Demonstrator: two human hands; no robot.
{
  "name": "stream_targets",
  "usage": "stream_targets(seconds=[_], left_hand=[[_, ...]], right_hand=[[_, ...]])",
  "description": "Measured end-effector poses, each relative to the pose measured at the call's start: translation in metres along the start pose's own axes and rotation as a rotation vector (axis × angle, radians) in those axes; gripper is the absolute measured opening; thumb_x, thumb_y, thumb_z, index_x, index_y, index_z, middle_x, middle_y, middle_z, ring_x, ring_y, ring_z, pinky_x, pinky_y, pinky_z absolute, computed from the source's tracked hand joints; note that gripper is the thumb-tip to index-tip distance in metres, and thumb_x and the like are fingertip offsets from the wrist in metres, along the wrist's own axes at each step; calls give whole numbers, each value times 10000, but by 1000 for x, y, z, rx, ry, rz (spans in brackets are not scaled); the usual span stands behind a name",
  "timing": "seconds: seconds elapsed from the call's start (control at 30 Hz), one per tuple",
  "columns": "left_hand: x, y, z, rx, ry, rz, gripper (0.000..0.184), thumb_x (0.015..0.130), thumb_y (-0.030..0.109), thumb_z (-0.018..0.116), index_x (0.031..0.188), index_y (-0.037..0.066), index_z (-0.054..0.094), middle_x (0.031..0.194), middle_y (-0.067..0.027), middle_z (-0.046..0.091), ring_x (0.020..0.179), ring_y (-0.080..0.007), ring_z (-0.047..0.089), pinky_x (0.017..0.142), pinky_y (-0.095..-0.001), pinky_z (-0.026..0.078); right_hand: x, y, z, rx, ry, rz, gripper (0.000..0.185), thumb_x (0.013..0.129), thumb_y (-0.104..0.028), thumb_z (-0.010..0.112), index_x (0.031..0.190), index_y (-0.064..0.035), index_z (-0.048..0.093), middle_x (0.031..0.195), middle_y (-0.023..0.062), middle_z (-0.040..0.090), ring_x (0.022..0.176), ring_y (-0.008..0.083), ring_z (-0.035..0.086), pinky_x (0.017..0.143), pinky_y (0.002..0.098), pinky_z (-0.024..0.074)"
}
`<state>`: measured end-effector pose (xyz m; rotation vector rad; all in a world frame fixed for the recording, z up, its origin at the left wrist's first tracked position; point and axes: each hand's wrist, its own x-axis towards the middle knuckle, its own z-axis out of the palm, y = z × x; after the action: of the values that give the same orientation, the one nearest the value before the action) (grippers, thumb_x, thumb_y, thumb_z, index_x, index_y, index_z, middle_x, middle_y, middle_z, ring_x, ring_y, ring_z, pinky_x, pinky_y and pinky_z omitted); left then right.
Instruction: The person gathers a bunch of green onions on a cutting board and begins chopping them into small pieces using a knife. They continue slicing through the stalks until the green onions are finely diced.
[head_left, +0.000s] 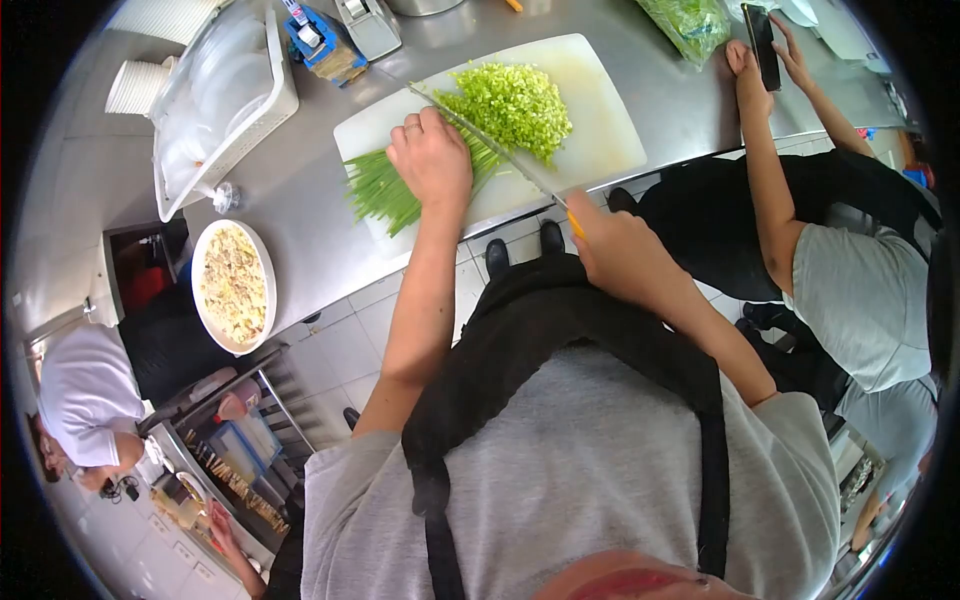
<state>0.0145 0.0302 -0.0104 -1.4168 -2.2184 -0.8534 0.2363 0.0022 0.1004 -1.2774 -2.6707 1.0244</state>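
A white cutting board lies on the steel counter in front of me. My left hand, its fingers curled, presses down on a bundle of long thin green stalks that look like scallions or chives. In my right hand is a kitchen knife with a yellow handle. Its blade reaches diagonally across the board, close to my left fingertips, between the whole stalks and a heap of finely chopped green pieces. The cutting edge is partly hidden among the greens.
An oval white dish of chopped food stands at the counter's left edge, near a white basket of plastic lids. A blue box stands behind the board. Right of me, a person holds a phone beside bagged greens.
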Motion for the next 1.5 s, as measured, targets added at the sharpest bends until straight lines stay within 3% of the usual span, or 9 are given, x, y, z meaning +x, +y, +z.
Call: stream_targets(seconds=[0.2, 0.27, 0.6, 0.77, 0.87, 0.93, 1.03, 1.3, 1.5], left_hand=[[0, -1, 1, 21, -38, 2, 82, 742, 113, 618, 786, 78, 559, 825, -86, 592, 803, -284, 528, 702, -413, 385], [0, -1, 0, 22, -47, 1, 85, 738, 112, 619, 787, 78, 559, 825, -85, 595, 802, -284, 529, 704, -413, 386], [1, 0, 2, 38, -35, -1, 78, 743, 115, 613, 782, 76, 558, 837, -87, 609, 798, -278, 533, 699, -412, 388], [4, -3, -4, 37, -41, -15, 60, 777, 117, 587, 805, 65, 582, 842, -98, 615, 803, -287, 538, 704, -423, 391], [12, -14, -18, -140, -327, -98, 303, 801, 246, 624, 1004, 23, 604, 935, -153, 629, 929, -333, 552, 812, -448, 399], [14, -19, -35, -136, -526, 70, 739, 765, 440, 669, 1282, -37, 444, 1174, -208, 557, 1146, -366, 472, 951, -552, 334], [7, -5, -68, 75, -669, 236, 1039, 694, 556, 694, 1396, -59, 238, 1355, -215, 406, 1281, -359, 345, 994, -665, 224], [8, -29, -46, 122, -652, 283, 974, 728, 504, 681, 1413, -17, 223, 1372, -164, 388, 1256, -329, 362, 1001, -662, 218], [1, -30, -44, 116, -540, 258, 879, 737, 481, 676, 1367, -12, 311, 1257, -199, 482, 1178, -346, 433, 976, -570, 298]], right_hand=[[-10, 8, 5, -123, -111, 124, 291, 836, -93, 565, 1066, -59, 391, 702, 237, 602, 684, 472, 582, 641, 554, 454], [-5, 14, 14, -16, -93, 67, 237, 810, -23, 456, 1039, -30, 393, 721, 296, 595, 729, 483, 589, 664, 575, 452], [11, 15, 17, 17, -193, 148, 267, 826, -40, 427, 1091, -40, 399, 781, 277, 593, 795, 490, 571, 713, 597, 411], [37, 19, 40, 50, -13, 36, 238, 834, -69, 411, 1070, -38, 402, 827, 297, 608, 813, 486, 581, 721, 590, 426], [37, 21, 41, 27, -2, 29, 226, 834, -63, 406, 1058, -38, 408, 788, 281, 612, 783, 484, 585, 714, 588, 428], [36, 23, 43, 36, 29, 5, 228, 831, -62, 409, 1057, -37, 407, 778, 276, 613, 780, 484, 585, 711, 587, 430], [36, 21, 39, 43, 28, 2, 227, 833, -75, 424, 1057, -40, 407, 785, 276, 613, 788, 481, 585, 711, 587, 427], [28, 43, 30, 61, -8, -42, 283, 837, -113, 522, 1060, -36, 366, 830, 303, 569, 824, 495, 545, 690, 566, 404], [28, 40, 24, 14, -87, 30, 268, 882, -171, 420, 1122, -50, 409, 967, 313, 573, 941, 506, 523, 785, 550, 408]])
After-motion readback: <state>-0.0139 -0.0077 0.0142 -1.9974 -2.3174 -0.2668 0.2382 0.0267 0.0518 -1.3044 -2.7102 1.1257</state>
